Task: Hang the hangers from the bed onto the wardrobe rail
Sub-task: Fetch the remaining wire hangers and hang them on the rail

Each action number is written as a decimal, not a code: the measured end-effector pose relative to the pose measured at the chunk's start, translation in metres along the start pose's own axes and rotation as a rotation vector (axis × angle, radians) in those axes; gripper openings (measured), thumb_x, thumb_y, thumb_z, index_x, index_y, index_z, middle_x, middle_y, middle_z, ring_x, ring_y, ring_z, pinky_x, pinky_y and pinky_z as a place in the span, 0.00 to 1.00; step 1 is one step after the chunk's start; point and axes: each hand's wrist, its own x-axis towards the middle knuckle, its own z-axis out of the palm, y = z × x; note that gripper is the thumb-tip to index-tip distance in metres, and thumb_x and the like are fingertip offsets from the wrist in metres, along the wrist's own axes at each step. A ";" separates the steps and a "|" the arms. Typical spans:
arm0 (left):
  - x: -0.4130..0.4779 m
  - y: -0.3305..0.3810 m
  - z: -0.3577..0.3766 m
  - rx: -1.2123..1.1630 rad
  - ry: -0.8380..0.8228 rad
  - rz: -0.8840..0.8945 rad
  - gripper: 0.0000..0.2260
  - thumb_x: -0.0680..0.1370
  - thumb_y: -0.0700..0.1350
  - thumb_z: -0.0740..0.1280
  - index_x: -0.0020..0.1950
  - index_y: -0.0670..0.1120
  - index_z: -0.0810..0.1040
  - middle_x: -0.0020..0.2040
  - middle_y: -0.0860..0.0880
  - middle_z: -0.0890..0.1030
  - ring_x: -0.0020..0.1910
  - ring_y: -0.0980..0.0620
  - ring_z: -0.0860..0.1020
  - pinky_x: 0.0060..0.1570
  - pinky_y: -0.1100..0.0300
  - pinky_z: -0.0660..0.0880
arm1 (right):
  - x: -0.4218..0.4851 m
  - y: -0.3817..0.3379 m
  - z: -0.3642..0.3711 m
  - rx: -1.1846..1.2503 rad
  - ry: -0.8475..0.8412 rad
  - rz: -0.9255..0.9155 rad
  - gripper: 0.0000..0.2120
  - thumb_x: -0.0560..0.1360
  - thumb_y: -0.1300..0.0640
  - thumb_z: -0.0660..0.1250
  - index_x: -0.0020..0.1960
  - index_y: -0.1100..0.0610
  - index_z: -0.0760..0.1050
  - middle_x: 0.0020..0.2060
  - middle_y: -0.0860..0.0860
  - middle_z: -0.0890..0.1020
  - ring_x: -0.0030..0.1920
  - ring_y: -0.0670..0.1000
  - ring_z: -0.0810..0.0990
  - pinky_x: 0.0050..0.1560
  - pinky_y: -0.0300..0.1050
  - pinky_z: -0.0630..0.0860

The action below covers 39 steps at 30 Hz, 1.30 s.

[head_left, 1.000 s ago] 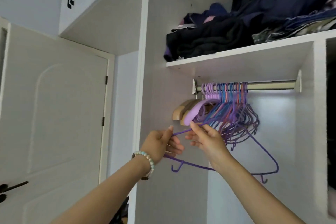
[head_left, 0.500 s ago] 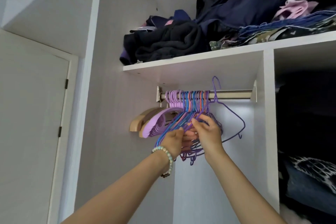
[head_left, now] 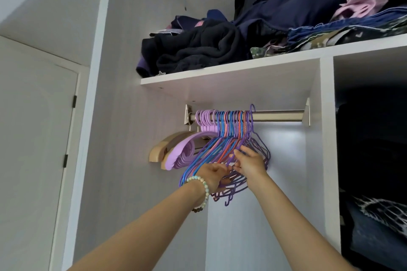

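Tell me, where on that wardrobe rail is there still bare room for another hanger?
The rail is bare from the last purple hook to the right bracket. From the left bracket to that hook the hangers are packed tight, and the left hand and right hand grip them below.

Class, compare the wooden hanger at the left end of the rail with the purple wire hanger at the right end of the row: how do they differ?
The wooden hanger is thick and tan; the purple wire hanger is thin. The wooden hanger hangs leftmost on the rail, the purple wire hanger rightmost, its hook standing taller than its neighbours'. Both hang from that rail.
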 end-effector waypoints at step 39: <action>-0.520 -0.036 -0.524 0.787 1.040 -0.111 0.31 0.75 0.61 0.61 0.75 0.52 0.58 0.74 0.52 0.62 0.73 0.52 0.61 0.70 0.52 0.60 | -0.470 0.018 0.456 -0.227 -1.092 -0.317 0.31 0.77 0.41 0.60 0.75 0.44 0.53 0.76 0.39 0.47 0.76 0.41 0.47 0.70 0.40 0.51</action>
